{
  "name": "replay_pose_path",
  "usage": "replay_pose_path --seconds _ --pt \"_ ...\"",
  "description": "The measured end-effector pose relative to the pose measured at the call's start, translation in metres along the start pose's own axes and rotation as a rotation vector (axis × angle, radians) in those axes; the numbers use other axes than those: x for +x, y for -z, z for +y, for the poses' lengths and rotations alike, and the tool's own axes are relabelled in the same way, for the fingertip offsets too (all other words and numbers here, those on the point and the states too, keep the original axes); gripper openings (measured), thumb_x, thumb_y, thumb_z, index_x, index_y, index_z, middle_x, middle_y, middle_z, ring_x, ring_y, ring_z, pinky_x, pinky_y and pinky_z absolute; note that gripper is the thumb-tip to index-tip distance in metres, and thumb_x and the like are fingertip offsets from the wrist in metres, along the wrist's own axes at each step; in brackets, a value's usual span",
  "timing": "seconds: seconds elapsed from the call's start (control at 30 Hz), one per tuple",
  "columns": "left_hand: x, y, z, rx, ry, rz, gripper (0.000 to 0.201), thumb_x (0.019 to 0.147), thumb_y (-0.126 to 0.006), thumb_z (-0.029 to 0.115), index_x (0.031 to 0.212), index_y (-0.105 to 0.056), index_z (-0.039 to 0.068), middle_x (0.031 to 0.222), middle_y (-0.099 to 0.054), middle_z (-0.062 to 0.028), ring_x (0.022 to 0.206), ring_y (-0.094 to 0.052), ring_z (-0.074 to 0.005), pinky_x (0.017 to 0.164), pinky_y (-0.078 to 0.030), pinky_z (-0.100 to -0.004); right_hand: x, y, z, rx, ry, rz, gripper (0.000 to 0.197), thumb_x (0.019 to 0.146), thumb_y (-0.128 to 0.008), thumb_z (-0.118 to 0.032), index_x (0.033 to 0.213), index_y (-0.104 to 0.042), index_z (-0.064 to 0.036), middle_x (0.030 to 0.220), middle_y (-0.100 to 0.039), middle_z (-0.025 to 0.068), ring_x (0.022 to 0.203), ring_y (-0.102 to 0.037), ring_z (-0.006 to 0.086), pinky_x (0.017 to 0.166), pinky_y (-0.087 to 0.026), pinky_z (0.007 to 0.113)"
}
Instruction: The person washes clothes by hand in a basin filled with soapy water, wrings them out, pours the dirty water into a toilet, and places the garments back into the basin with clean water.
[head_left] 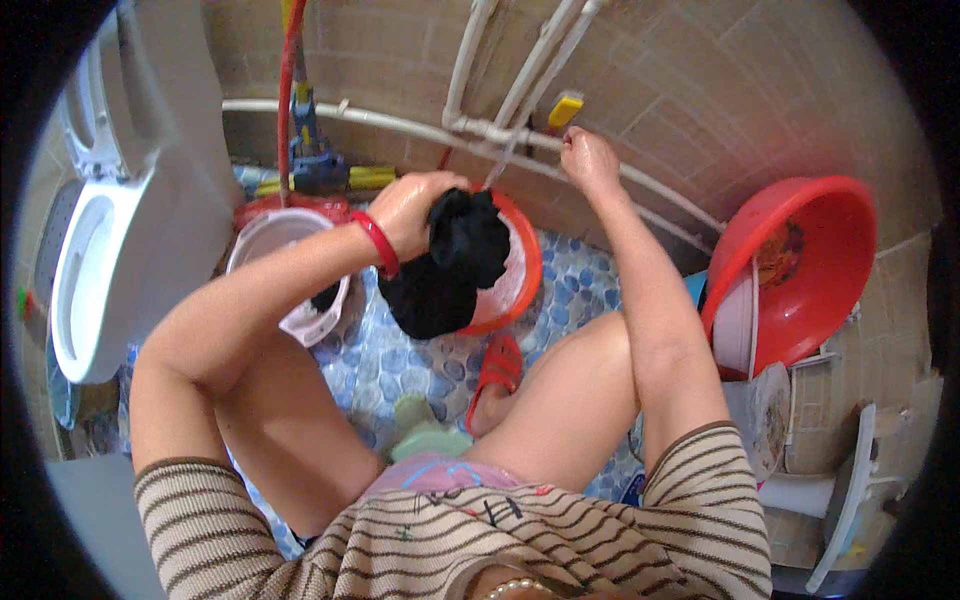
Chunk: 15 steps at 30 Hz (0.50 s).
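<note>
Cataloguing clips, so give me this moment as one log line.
left hand: gripping black cloth | right hand: near white pipes, hold unclear | red-orange basin: partly hidden by cloth

Bunched black cloth (448,268), limp, in folds

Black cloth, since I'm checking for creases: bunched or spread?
Bunched: the black cloth hangs from the left hand in crumpled folds.

A brownish tiled wall (690,75) rises beyond a floor (572,290) patterned with blue and white pebble shapes. White pipes (467,60) run along the wall, some climbing it. A white toilet (130,215) stands at left, and a reddish tint colours the wall at right.
</note>
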<state>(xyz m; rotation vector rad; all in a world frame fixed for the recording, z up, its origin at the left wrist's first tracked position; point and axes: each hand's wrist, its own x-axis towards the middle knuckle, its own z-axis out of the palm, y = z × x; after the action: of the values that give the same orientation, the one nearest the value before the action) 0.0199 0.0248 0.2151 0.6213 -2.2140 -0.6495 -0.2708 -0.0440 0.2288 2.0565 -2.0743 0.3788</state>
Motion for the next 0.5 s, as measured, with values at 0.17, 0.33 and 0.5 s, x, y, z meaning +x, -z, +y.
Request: replay_pose_path --seconds 0.17,0.33,0.5 --pt "0.005 0.003 0.011 0.011 0.039 -0.002 0.027 0.068 -0.064 0.016 0.092 -0.06 0.006 0.092 -0.061 -0.0181 0.09 -0.056 -0.039 0.076 -0.046 -0.0415 0.006 0.029 -0.012 0.343 -0.115 0.447 0.024 0.08 -0.052 -0.007 0.103 -0.054 -0.0059 0.094 -0.061 0.0159 0.087 -0.061 0.0313 0.073 -0.047 0.043" --pt "0.011 0.005 0.009 0.032 0.114 0.024 0.025 0.07 -0.063 0.018 0.092 -0.06 0.006 0.091 -0.062 -0.018 0.091 -0.056 -0.0388 0.078 -0.046 -0.0404 0.027 0.065 -0.027 0.629 0.013 0.63 0.042 0.078 -0.051 -0.002 0.12 -0.043 0.0002 0.119 -0.048 0.0189 0.108 -0.05 0.0301 0.089 -0.041 0.038" --pt "0.014 0.005 0.003 0.021 0.135 0.046 0.024 0.07 -0.064 0.019 0.09 -0.06 0.006 0.09 -0.061 -0.0187 0.09 -0.056 -0.0392 0.077 -0.046 -0.0406 0.054 0.111 -0.036 0.859 0.101 0.687 0.068 0.076 -0.053 0.001 0.138 -0.026 -0.001 0.141 -0.032 0.015 0.129 -0.032 0.0257 0.1 -0.034 0.035"
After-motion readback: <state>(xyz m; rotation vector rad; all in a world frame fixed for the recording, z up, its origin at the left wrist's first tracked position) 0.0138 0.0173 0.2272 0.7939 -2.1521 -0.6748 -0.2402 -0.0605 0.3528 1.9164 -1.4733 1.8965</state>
